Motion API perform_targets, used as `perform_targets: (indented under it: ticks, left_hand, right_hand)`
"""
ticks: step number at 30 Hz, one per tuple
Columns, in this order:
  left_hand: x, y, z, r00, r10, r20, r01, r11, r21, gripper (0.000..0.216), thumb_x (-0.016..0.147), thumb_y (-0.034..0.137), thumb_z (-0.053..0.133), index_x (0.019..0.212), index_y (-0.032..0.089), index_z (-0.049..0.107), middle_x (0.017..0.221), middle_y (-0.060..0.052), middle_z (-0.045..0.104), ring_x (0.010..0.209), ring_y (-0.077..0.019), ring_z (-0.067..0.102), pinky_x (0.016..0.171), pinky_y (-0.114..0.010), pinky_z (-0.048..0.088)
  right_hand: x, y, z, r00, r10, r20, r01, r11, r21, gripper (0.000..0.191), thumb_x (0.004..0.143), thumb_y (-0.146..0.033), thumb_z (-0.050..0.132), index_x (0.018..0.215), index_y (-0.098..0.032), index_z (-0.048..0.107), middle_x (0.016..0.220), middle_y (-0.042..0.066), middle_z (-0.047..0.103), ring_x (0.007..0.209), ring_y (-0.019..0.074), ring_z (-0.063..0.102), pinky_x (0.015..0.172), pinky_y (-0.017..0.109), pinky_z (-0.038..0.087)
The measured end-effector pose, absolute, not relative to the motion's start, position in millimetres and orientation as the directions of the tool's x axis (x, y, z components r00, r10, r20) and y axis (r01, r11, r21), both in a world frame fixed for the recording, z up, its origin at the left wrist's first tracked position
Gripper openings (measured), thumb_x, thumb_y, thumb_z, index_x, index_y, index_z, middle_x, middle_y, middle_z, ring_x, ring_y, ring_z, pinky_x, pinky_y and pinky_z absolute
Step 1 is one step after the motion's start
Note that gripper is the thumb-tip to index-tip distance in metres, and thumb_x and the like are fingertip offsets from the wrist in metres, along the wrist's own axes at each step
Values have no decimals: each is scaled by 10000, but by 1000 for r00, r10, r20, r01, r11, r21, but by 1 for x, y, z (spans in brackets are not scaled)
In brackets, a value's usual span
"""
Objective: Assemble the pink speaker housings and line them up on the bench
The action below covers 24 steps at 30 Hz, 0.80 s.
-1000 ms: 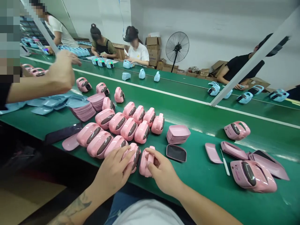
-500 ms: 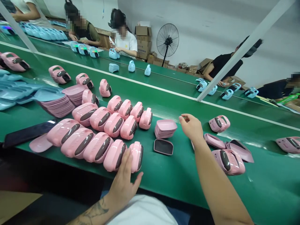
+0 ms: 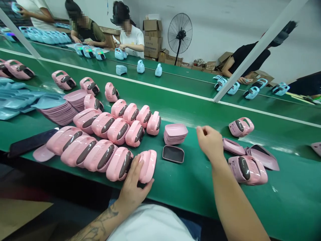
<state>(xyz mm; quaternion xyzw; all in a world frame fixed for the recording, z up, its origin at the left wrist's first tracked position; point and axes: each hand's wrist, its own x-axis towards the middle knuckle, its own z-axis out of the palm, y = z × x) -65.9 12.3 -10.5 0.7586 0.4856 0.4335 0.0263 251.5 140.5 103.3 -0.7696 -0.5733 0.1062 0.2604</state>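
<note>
My left hand (image 3: pixel 132 185) is closed round the rounded pink plastic housing with a handle (image 3: pixel 148 166) at the right end of the front row. Its fingers pass between that housing and the neighbouring pink housing with a dark window (image 3: pixel 119 164). My right hand (image 3: pixel 210 142) hovers over the green bench with its fingers curled in; what they hold, if anything, is hidden. Left of it stand a stack of pink panels (image 3: pixel 176 133) and a single dark-lined pink panel (image 3: pixel 173 154). A patterned pink housing (image 3: pixel 247 170) lies right of my right forearm.
More pink housings fill rows to the left, beside stacked panels (image 3: pixel 56 112) and a dark flat device (image 3: pixel 32 142). Another patterned pink housing (image 3: pixel 241 127) sits on the green belt (image 3: pixel 180 107). A white post (image 3: pixel 258 53) rises beyond it. Several people work opposite with blue housings.
The housing under my left hand has turned, so its dark window no longer faces me. My right hand has shifted slightly right and down, fingers more curled. The camera view has shifted slightly.
</note>
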Motion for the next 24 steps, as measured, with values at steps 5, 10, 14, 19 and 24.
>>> perform_targets:
  ticks: [5,10,14,19,24]
  left_hand:
    - [-59,14,-12,7,862,507,613,-404,679,845,923,259,795,1660,263,384,1660,-164,515,1552,-348,499,1292,-536,432]
    - [-44,25,2,-182,960,213,272,-159,949,646,901,396,802,1467,207,555,1399,-140,708,1318,-317,704,1124,-445,599]
    - [-34,36,13,-250,957,148,84,-131,988,438,856,436,814,1159,169,645,1070,-87,773,1010,-271,778,933,-405,653]
    - [-31,41,16,-240,969,60,-8,-64,998,510,835,458,816,1221,154,679,1161,-120,769,1138,-321,743,1057,-469,585]
    - [-36,43,13,-233,972,-13,-121,-16,993,662,868,475,803,1426,175,615,1426,-149,692,1363,-346,647,1184,-471,495]
  right_hand:
    - [240,99,54,149,987,-60,849,-159,-504,223,949,-415,666,1006,-275,830,874,26,820,763,208,730,638,290,460]
    - [228,96,35,144,989,28,883,-116,-455,231,989,-359,618,1014,-294,839,967,27,804,892,213,733,697,295,468]
    - [225,91,33,130,979,157,916,-58,-397,326,1043,-363,549,1140,-252,840,1076,90,798,948,248,732,730,329,460]
    - [224,89,28,70,970,235,910,34,-413,328,1045,-334,544,1140,-232,840,1041,97,829,954,248,748,800,331,492]
    - [225,85,37,152,955,257,852,5,-524,271,983,-330,579,1034,-225,824,968,99,839,852,269,762,765,362,493]
